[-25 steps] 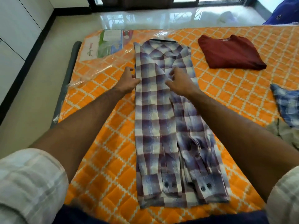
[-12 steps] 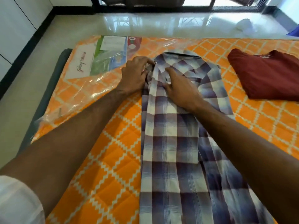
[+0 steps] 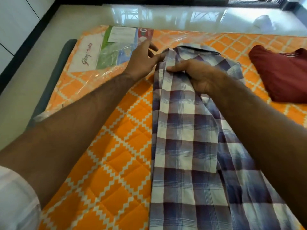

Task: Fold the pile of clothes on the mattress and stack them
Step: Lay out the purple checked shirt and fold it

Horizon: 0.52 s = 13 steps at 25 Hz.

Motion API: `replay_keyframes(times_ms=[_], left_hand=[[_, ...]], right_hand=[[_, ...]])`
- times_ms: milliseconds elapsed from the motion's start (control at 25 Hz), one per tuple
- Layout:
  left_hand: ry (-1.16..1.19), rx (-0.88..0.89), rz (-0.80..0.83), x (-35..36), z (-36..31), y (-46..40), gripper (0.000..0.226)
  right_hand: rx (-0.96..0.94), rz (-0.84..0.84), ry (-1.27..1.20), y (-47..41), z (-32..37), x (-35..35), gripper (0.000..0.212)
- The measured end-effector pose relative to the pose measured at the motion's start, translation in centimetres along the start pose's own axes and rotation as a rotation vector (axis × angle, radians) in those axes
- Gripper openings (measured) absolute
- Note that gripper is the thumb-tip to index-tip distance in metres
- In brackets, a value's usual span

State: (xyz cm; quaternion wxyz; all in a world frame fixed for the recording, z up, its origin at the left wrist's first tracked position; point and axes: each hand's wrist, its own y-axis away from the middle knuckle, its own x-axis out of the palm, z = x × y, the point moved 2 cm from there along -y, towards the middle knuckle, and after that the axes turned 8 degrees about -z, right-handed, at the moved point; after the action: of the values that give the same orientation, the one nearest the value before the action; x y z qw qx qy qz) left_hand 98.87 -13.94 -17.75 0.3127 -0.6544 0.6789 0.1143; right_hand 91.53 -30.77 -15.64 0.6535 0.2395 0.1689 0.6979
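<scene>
A purple-and-white checked shirt [image 3: 186, 146] lies lengthwise on the orange quilted mattress [image 3: 116, 163], its sides folded in to a narrow strip and its collar at the far end. My left hand [image 3: 142, 60] is at the shirt's left shoulder edge, fingers spread, with a fingertip touching the fabric near the collar. My right hand [image 3: 197, 75] rests on the upper chest of the shirt, and its thumb and fingers pinch the folded edge. A folded dark red garment [image 3: 282, 72] lies on the mattress to the right.
Clear plastic wrap with a printed label [image 3: 106, 50] covers the mattress's far left corner. A glossy white floor [image 3: 182, 15] runs beyond the mattress. White cabinet doors [image 3: 15, 17] stand at the left. A grey pad [image 3: 54, 77] borders the mattress's left edge.
Both hands have slid up the shirt from its middle to the collar end. My left hand's fingers have spread open, and my right hand now pinches the folded edge.
</scene>
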Motion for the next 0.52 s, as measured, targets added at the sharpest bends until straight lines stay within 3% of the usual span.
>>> replay_keyframes(times_ms=[120, 240, 520], left_hand=[[0.057, -0.094, 0.127, 0.1, 0.5, -0.1, 0.050], [-0.033, -0.033, 0.209, 0.3, -0.1, -0.6, 0.033], [-0.060, 0.002, 0.090, -0.2, 0.8, -1.1, 0.013]], right_hand=[[-0.047, -0.048, -0.036, -1.4, -0.5, 0.5, 0.026], [-0.129, -0.148, -0.001, -3.0, -0.3, 1.2, 0.023], [-0.315, -0.302, 0.266, -4.8, 1.1, 2.0, 0.023]])
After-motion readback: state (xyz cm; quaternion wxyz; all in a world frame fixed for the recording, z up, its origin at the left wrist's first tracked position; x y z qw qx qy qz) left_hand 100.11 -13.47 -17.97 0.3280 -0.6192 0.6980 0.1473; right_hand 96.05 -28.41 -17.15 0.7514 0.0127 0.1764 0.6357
